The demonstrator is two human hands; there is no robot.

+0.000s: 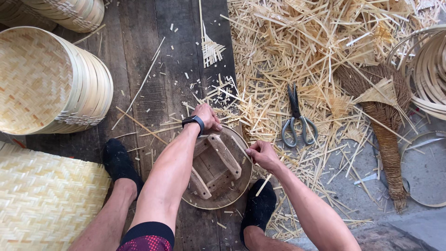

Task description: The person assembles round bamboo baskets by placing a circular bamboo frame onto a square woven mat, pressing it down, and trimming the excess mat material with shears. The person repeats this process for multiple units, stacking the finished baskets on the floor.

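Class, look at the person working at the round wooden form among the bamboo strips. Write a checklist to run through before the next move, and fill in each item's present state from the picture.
1. Left hand on the far rim of the round wooden form: ok.
2. Right hand pinching a thin bamboo strip at the form's right edge: ok.
3. Form steadied between both black-socked feet: ok.
4. Scissors lying apart from both hands, on the loose strips to the right: ok.
5. Scissor blades closed: ok.
6. How firm the right hand's grip on the strip is: cannot tell.
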